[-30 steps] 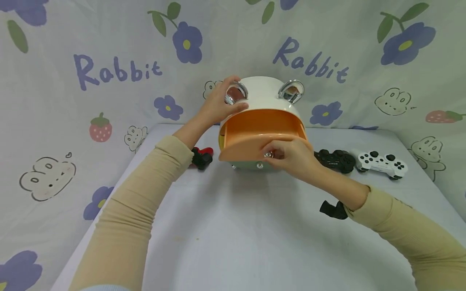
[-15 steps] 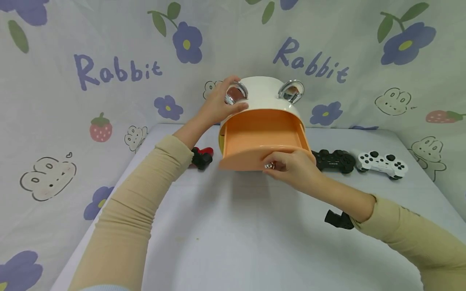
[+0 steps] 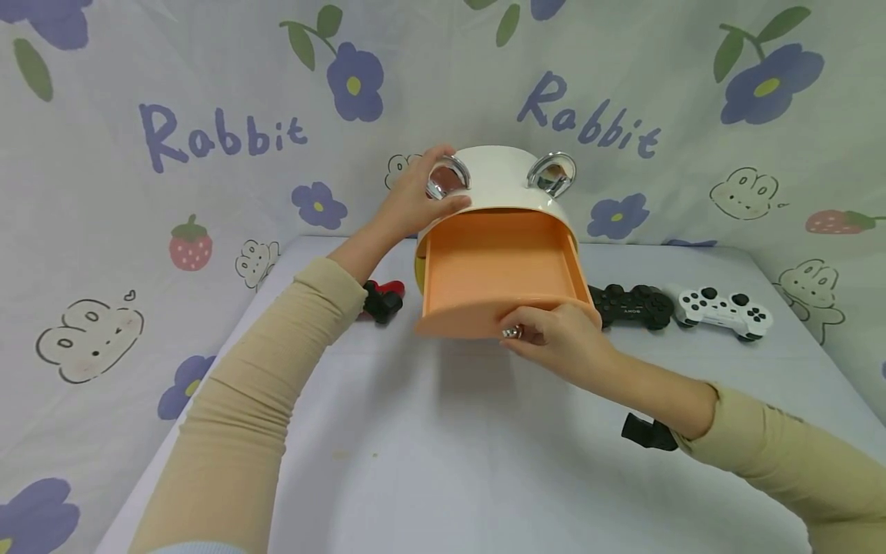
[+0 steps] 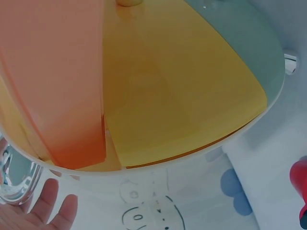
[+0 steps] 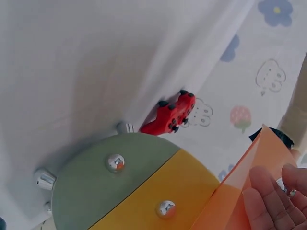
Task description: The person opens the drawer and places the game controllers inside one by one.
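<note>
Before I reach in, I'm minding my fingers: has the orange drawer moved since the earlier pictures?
Yes: in the head view, the orange drawer slid farther out from the stationary white cabinet, toward the camera.

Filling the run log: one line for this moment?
left grip: around chrome ear | right grip: pinching drawer knob | orange drawer: open | black gamepad, white gamepad: on table

Your right hand (image 3: 564,340) partly covers the knob (image 3: 512,332); the head view cuts off your right sleeve (image 3: 789,462) at 4 o'clock.
</note>
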Available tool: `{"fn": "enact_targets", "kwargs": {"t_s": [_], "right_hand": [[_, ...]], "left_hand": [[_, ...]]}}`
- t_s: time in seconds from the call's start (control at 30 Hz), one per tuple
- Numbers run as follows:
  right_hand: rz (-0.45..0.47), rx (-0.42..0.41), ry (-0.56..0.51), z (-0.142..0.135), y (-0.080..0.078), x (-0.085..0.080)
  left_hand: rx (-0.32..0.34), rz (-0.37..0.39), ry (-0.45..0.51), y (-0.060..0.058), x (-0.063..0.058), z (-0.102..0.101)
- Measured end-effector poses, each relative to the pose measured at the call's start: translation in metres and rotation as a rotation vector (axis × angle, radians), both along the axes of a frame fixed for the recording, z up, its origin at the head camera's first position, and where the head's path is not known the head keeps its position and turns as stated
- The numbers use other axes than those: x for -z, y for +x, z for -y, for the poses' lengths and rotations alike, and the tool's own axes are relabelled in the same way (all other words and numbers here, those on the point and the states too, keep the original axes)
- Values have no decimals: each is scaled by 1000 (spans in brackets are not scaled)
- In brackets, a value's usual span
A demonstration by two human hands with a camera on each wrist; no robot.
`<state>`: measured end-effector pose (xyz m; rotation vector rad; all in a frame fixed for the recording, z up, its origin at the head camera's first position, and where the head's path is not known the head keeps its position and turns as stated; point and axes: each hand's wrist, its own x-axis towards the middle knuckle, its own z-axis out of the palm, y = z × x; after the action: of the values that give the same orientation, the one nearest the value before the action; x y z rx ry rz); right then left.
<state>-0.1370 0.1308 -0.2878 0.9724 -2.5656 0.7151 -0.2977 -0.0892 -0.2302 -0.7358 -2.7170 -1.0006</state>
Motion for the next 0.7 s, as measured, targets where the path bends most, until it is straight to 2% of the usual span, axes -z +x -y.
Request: {"fn": "enact_targets", "kwargs": {"t_s": [0.2, 0.7], "right_hand": [[-72, -5, 3, 0, 4, 3], [-80, -36, 10, -3, 6, 6]], "left_hand": [[2, 3, 1, 1, 0, 0], [7, 0, 5, 2, -1, 0]]}}
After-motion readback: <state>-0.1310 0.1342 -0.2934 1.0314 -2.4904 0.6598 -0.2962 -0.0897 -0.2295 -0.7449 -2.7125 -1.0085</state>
